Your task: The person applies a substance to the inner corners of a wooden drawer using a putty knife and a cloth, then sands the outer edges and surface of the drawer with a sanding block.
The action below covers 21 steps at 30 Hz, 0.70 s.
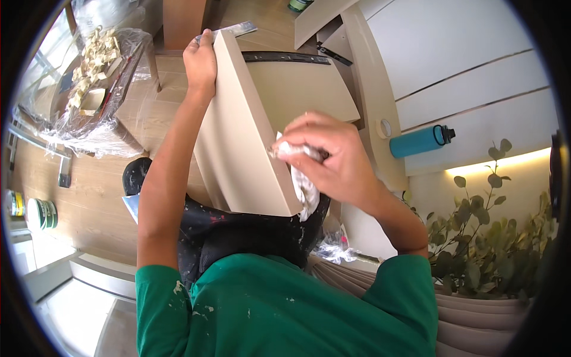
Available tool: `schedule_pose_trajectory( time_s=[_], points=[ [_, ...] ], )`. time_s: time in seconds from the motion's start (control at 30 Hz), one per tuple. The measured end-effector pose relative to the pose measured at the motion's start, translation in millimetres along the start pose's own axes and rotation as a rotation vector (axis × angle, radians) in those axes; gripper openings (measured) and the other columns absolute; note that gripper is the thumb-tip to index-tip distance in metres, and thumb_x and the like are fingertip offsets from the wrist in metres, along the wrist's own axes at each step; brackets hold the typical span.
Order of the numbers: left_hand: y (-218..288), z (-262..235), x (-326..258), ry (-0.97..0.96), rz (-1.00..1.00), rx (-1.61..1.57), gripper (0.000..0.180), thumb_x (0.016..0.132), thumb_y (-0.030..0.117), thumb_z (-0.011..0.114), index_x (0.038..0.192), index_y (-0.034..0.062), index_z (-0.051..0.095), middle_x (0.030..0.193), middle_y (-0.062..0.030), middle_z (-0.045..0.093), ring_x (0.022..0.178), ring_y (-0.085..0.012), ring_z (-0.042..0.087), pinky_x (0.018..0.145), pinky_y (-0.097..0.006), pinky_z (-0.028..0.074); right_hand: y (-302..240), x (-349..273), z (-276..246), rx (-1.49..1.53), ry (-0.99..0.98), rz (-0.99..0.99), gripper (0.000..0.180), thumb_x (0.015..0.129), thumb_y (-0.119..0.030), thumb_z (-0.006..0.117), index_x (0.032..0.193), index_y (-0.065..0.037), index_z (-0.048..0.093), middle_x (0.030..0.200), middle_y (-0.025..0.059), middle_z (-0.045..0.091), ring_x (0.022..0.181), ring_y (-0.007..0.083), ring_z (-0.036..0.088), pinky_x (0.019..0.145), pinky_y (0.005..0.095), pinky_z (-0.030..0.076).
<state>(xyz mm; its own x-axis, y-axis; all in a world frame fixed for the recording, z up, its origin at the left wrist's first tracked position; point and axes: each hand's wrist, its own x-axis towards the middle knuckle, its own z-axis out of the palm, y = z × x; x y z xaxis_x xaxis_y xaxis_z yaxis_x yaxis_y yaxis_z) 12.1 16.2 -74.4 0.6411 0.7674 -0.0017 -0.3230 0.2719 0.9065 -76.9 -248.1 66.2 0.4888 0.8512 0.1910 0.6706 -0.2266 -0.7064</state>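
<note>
A beige drawer [241, 131] is pulled out in front of me, its front panel running from far left to near right above my lap. My left hand [200, 66] grips the panel's far end, fingers bent around the edge. Close beside those fingers lies a pale, shiny strip [241, 28]; whether the hand touches it I cannot tell. My right hand [333, 152] is closed on a crumpled white cloth [306, 189], pinching part of it against the panel's right edge. The cloth's loose end hangs toward my lap.
A black drawer slide [285, 58] runs along the drawer's far side. Right of it, a blue bottle [421, 141] and a tape roll [384, 128] rest on a beige surface near leafy stems [476, 238]. Plastic-wrapped furniture [128, 71] bears masking scraps at left, with a paint bucket [43, 214] nearer.
</note>
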Motion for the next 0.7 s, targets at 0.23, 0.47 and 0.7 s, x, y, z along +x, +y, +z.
schedule_pose_trajectory(
  time_s=[0.23,0.47,0.7],
  points=[
    [-2,6,-7,-0.01,-0.018,-0.017,0.038,0.102,0.03,0.052,0.105,-0.0059,0.063,0.087,-0.007,0.065,0.08,-0.0145,0.057,0.078,-0.033,0.047,4,-129,13,0.001,-0.389,0.009,0.018,0.078,0.0,0.073,0.095,-0.006,0.071,0.092,0.0079,0.063,0.089,0.026,0.062,0.076,0.0352,0.052],
    [-6,3,-5,0.013,0.018,-0.034,0.037,0.102,0.03,0.052,0.103,-0.0048,0.064,0.087,-0.0057,0.064,0.08,-0.0139,0.055,0.076,-0.031,0.045,117,-192,80,-0.226,-0.242,0.182,0.02,0.083,-0.017,0.072,0.098,-0.005,0.07,0.095,0.0101,0.061,0.097,0.0296,0.06,0.083,0.04,0.051],
    [68,-1,-36,-0.099,0.508,-0.055,0.032,0.106,0.032,0.046,0.111,0.0035,0.061,0.1,-0.0047,0.067,0.087,-0.0114,0.062,0.081,-0.029,0.051,93,-143,-2,0.133,0.053,0.43,0.041,0.092,-0.027,0.069,0.125,-0.004,0.063,0.121,0.0109,0.064,0.114,0.0211,0.059,0.1,0.0358,0.046]
  ],
)
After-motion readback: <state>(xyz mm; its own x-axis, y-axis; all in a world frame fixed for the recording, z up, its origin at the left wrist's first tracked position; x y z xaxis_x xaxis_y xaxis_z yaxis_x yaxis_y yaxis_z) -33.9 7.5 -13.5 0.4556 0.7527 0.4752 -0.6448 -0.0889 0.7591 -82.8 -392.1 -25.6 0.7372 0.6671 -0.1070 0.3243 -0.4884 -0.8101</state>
